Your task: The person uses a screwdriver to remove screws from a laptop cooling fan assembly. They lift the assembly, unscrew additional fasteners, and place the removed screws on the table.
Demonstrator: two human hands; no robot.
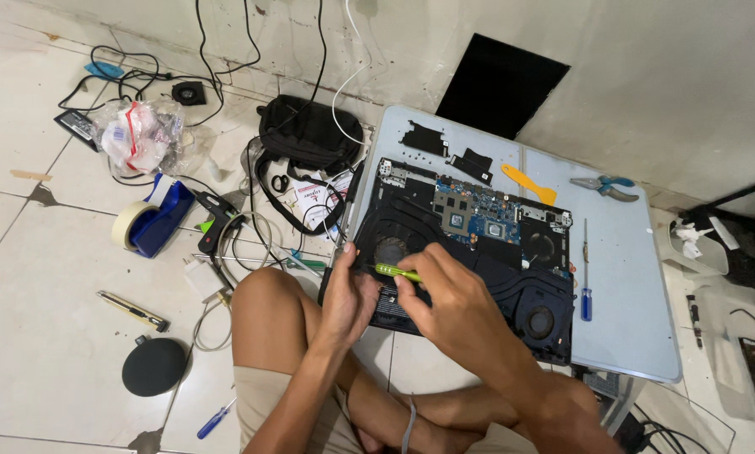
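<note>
— Screwdriver (pixel 397 271), green handle: where is it?
— Pinched in the right hand (pixel 446 290), held over the opened laptop (pixel 478 252) near its left fan.
— And the left hand (pixel 349 290)?
— Fingers curled, nothing gripped, resting on the laptop's near-left edge.
— Around it?
— Pale blue table (pixel 630 277) underneath; blue screwdriver (pixel 586 269), orange pry tool (pixel 529 183) and pliers (pixel 606 187) lie beyond

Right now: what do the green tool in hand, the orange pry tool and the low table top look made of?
Green tool, in the right hand: looks like glossy plastic; tip hidden, so unsure. Orange pry tool: flat, matte, uniform colour, likely plastic. Table top: smooth pale blue sheet with a soft sheen and a seam, probably laminate or plastic; can't tell which.
</note>
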